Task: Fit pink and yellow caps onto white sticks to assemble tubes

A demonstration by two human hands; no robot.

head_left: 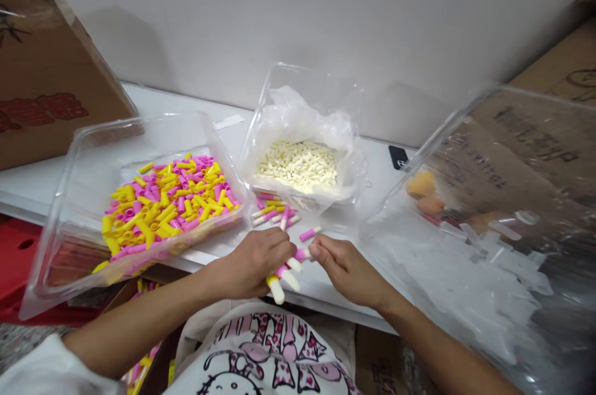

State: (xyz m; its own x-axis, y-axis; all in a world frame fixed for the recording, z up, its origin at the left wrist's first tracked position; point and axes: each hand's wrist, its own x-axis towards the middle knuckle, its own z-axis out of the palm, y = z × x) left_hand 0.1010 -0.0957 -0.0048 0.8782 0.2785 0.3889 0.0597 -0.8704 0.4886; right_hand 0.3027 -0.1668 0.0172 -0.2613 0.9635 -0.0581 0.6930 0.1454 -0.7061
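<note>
My left hand [256, 258] is closed around several short pink and yellow tubes with white tips [290, 279], which fan out toward the right and front. At the uppermost of these, a pink one, the fingers of my right hand [341, 266] pinch the white end. Just beyond my hands, a pink tube with a white end [310, 233] lies alone on the table. A small pile of filled pink and yellow tubes [269, 213] lies behind my left hand. Loose white pellet-like pieces [300, 162] fill the bottom of a bag-lined clear tub [255, 128].
A clear tub [60, 227] at left holds many empty pink and yellow tubes [172, 199]. At right, a large clear bin [433, 134] contains translucent plastic parts [493, 258]. A phone [398, 157] lies near the wall. Cardboard boxes [51, 72] stand on both sides.
</note>
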